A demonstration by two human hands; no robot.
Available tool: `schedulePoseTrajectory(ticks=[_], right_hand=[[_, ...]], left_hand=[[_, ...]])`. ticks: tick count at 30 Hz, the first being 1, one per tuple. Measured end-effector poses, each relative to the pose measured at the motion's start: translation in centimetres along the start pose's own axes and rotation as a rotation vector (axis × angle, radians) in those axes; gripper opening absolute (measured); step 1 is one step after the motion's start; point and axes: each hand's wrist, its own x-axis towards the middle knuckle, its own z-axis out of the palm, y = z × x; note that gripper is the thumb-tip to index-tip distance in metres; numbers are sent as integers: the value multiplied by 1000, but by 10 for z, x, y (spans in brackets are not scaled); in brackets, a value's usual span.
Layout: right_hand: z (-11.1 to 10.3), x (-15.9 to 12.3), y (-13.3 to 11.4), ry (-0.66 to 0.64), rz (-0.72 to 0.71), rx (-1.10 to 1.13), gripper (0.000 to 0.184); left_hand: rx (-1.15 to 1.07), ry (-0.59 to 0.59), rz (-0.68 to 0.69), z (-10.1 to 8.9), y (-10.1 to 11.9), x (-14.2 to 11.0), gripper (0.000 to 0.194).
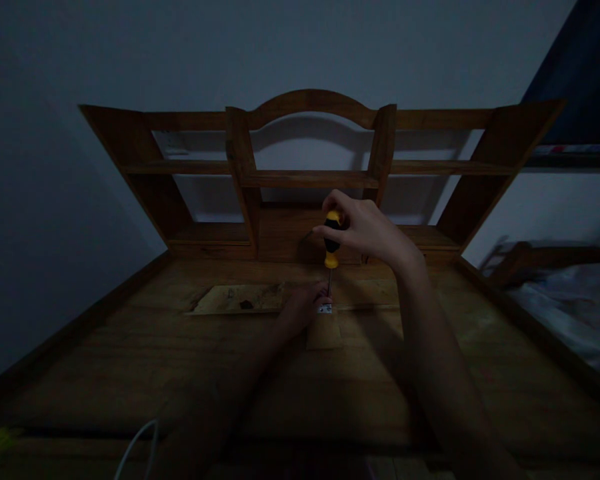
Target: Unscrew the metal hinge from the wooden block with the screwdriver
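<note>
My right hand (363,227) grips the yellow and black handle of a screwdriver (332,243), which stands nearly upright with its shaft pointing down. Its tip reaches a small metal bracket (325,309) with holes in it. Low beside the tip, my left hand (307,303) has its fingertips at the bracket and the lower shaft; whether they pinch a screw is too dark to see. Under the bracket lie a short wooden block (324,332) and a longer wooden strip (365,293). Another rough strip with dark marks (250,298) extends to the left.
The wooden desk top (180,373) spreads around my arms, with raised edges at both sides. Behind it stands a wooden shelf unit (310,179) against the wall. A white cable (139,443) loops at the front left. Bedding (575,307) lies off to the right.
</note>
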Motion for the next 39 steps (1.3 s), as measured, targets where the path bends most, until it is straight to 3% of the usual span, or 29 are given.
schedulePoseTrajectory(ticks=[3, 13, 26, 39], right_hand=[[-1, -2, 1, -19, 64, -18, 37], [-3, -3, -2, -23, 59, 7, 25], [-4, -2, -5, -20, 52, 11, 27], [-9, -1, -8, 98, 12, -41, 22]], left_hand=[[39, 4, 13, 1, -1, 0, 6], [49, 23, 10, 9, -8, 5, 4], [16, 47, 3, 14, -16, 5, 12], [114, 51, 86, 18, -14, 6, 7]])
